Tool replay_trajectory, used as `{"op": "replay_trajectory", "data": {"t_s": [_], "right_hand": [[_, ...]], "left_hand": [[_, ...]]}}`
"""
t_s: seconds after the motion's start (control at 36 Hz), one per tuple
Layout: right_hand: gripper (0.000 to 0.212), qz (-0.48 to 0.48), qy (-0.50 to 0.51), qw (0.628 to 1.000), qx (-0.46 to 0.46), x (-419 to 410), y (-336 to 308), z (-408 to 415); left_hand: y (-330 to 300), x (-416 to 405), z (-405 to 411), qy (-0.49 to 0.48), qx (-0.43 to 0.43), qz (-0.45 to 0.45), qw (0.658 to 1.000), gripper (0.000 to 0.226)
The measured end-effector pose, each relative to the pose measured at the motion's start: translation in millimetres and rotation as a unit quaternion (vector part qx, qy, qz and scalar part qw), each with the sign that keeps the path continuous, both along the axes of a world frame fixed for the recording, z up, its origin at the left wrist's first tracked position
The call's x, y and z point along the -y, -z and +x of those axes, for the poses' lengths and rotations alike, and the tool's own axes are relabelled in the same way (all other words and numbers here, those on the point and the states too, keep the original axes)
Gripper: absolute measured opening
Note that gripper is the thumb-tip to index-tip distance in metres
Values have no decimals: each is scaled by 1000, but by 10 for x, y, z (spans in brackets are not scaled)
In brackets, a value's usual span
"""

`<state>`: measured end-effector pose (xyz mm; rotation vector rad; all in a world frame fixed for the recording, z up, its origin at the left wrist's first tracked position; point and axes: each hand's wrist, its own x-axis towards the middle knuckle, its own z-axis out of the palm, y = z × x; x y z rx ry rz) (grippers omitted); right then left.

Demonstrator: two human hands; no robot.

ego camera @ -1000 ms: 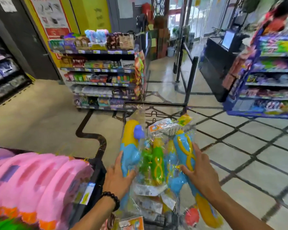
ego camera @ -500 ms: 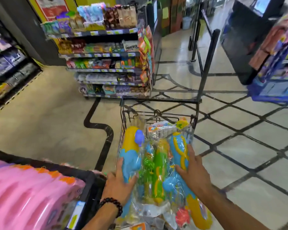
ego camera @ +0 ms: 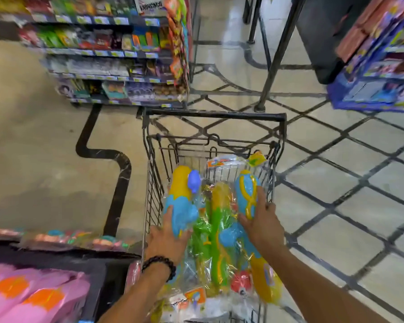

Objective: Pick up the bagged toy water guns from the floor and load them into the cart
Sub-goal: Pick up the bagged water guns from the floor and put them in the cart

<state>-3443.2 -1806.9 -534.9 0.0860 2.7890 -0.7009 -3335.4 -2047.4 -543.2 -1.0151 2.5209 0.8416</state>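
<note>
A bundle of bagged toy water guns [ego camera: 216,220], blue, yellow and green in clear plastic, lies lengthwise inside the black wire cart [ego camera: 214,116]. My left hand [ego camera: 167,241] grips the blue and yellow gun on the bundle's left side. My right hand [ego camera: 261,223] holds the blue gun with the yellow loop on the right side, thumb and fingers round it. More bagged guns and a red part show at the near end of the cart, under my forearms.
A shelf unit [ego camera: 117,54] of snacks stands ahead left of the cart. A black post [ego camera: 276,54] rises just beyond the cart's far end, a blue display rack [ego camera: 378,73] at the right. Pink and orange goods [ego camera: 30,297] fill a black bin at my lower left.
The bundle has gone down into the cart with both hands still on it. The view has tipped downward, so the cart's whole rim now shows.
</note>
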Motion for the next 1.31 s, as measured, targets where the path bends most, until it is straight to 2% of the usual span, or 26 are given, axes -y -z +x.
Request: {"op": "replay_trajectory", "data": {"t_s": [0.31, 0.44, 0.56, 0.67, 0.75, 0.86, 1.03, 1.19, 1.31], "right_hand": [[102, 43, 35, 998, 26, 133, 537, -104], [92, 64, 39, 997, 25, 160, 724, -110], [84, 54, 32, 998, 16, 167, 825, -87], [74, 41, 29, 999, 14, 187, 889, -67], [70, 23, 38, 999, 17, 199, 926, -55], [67, 18, 43, 999, 9, 195, 915, 0], [67, 35, 6, 999, -23, 180, 674, 133], [71, -27, -61, 997, -36, 240, 129, 162], [65, -55, -122, 989, -62, 268, -369, 133]], "left_hand": [[479, 287, -178, -19, 72, -36, 997, 89], [654, 197, -184, -3, 85, -64, 994, 85], [885, 263, -150, -35, 96, -54, 993, 78], [1031, 287, -106, -9, 105, -84, 991, 76], [1055, 295, -98, 4, 107, -74, 991, 77], [983, 280, -73, 19, 101, -48, 994, 79], [715, 222, -23, 65, 43, -43, 996, 80], [267, 172, -57, 93, 0, -51, 994, 76], [-171, 143, -74, 106, -36, -57, 992, 70]]}}
